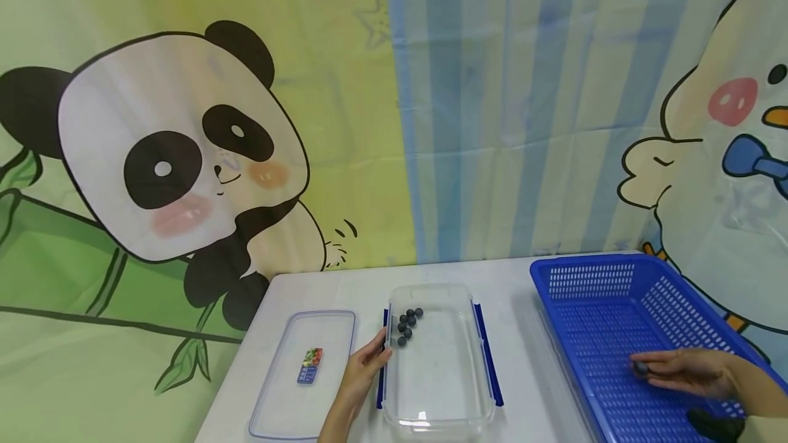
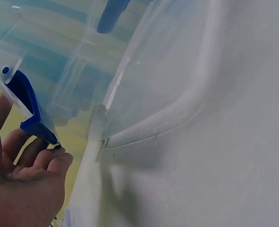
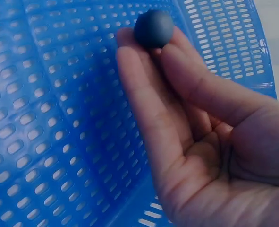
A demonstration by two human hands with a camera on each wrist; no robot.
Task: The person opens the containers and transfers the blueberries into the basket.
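Observation:
A clear plastic storage box with blue side latches stands on the white table. Inside it, toward the far left, lie several blueberries. The left hand holds the box's left side; in the left wrist view its fingers curl around the lowered blue latch. Over the blue basket, the right hand pinches one blueberry between thumb and fingertips. That berry is dark blue and round, seen apart from the basket's slotted surface.
The box's clear lid, with a colourful label, lies flat left of the box. A dark object shows below the right wrist. Behind the table hangs a printed curtain with a panda.

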